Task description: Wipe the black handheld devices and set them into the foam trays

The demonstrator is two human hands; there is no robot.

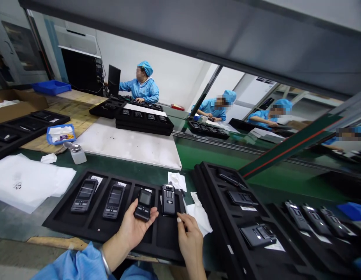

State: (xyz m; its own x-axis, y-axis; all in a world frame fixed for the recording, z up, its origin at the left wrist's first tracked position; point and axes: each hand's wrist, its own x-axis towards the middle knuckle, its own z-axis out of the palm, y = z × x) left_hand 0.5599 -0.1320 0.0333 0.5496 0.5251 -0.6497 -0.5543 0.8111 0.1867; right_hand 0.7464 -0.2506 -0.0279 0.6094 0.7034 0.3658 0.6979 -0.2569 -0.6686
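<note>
My left hand [133, 227] holds a small black handheld device [143, 204], screen side up, over the black foam tray [104, 229]. Its fingers wrap the device's lower end and sides. At the tray's right edge, my right hand [189, 235] has its thumb and fingertips close together; whether anything is between them is too small to tell. Just above it another device [168, 199] with a short antenna lies in the tray. Two keypad devices rest in the left compartments, one at the far left [84, 195] and one beside it [113, 201].
More foam trays with devices stand at the right [241, 202] and at the far left [28, 126]. White sheets [28, 181], a dispenser bottle [78, 154] and a blue bin [61, 134] lie left. Stacked trays [143, 124] sit on a white board. Several people in blue work behind.
</note>
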